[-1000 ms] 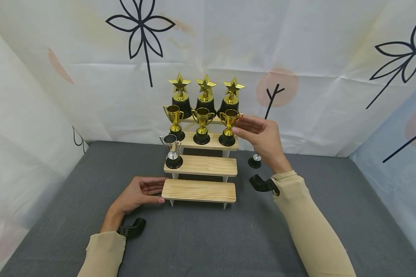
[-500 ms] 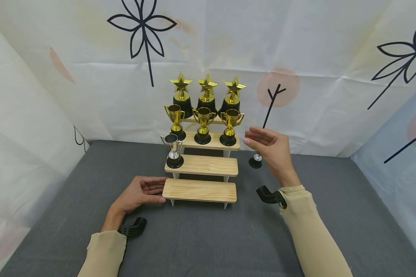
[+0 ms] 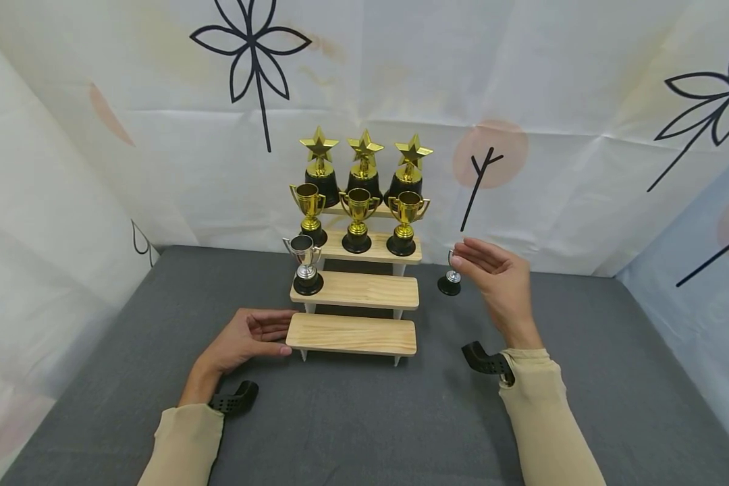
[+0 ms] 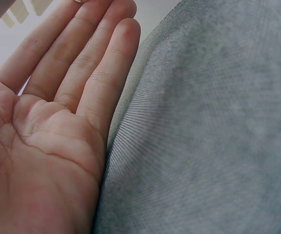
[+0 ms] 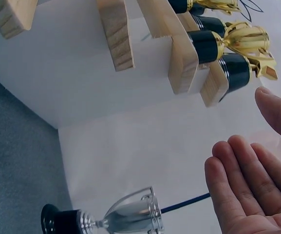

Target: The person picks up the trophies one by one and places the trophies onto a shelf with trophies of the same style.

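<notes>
A wooden stepped stand point(image 3: 352, 334) sits on a grey mat point(image 3: 364, 418). Three gold star trophies point(image 3: 365, 162) fill its top step and three gold cups point(image 3: 358, 219) the second. A silver cup point(image 3: 304, 264) stands at the left of the third step, and the bottom step is bare. A second silver cup point(image 3: 450, 278) stands on the mat to the right of the stand. My right hand point(image 3: 476, 260) hovers beside it with straight fingers point(image 5: 247, 180), holding nothing. My left hand point(image 3: 273, 334) lies palm-up on the mat, its fingertips at the bottom step's left end.
White cloth walls point(image 3: 158, 135) with black flower prints close in the back and both sides. The mat stretches bare in front of the stand. In the right wrist view the second silver cup point(image 5: 125, 217) shows below the ends of the steps point(image 5: 118, 36).
My right hand has drawn away from the rightmost gold cup on the second step, moving down and right to the silver cup on the mat. The left hand has stayed put.
</notes>
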The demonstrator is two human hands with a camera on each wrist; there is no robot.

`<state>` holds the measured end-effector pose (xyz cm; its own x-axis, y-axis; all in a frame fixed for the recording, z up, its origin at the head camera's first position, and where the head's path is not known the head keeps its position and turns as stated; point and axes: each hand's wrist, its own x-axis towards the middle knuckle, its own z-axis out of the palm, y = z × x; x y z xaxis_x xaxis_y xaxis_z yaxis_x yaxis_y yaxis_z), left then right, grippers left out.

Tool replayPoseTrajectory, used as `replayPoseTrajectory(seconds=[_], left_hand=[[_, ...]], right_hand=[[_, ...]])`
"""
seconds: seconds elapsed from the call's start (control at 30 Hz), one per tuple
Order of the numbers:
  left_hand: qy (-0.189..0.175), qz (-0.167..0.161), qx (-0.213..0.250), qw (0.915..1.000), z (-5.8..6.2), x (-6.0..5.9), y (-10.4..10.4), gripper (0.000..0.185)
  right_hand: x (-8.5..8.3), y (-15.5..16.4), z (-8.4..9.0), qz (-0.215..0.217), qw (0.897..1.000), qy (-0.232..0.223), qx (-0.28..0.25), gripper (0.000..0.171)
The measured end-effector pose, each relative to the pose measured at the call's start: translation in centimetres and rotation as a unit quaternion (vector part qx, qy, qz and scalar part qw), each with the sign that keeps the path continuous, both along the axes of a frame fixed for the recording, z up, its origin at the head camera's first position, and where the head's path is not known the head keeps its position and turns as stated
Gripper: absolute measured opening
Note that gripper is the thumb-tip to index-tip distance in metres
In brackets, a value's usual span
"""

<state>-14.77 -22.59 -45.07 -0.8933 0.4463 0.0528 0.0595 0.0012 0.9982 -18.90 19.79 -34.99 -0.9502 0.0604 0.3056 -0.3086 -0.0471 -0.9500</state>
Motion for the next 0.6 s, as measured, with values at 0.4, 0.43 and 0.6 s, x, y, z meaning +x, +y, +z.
replayPoseTrajectory(seconds=[0.4, 0.43, 0.6], left_hand=[[-0.002, 0.004, -0.005, 1.0, -0.1, 0.0, 0.0, 0.074], [-0.003, 0.004, -0.004, 1.0, -0.1, 0.0, 0.0, 0.074], [-0.006, 0.005, -0.005, 1.0, 0.0, 0.0, 0.1, 0.074]], right_hand=[[-0.3, 1.6, -0.7, -0.048, 0.998, 0.006, -0.049, 0.043], [-0.4, 1.8, -0.8, -0.053, 0.997, 0.008, -0.05, 0.043], [-0.6, 2.4, -1.1, -0.075, 0.997, 0.013, -0.03, 0.045]])
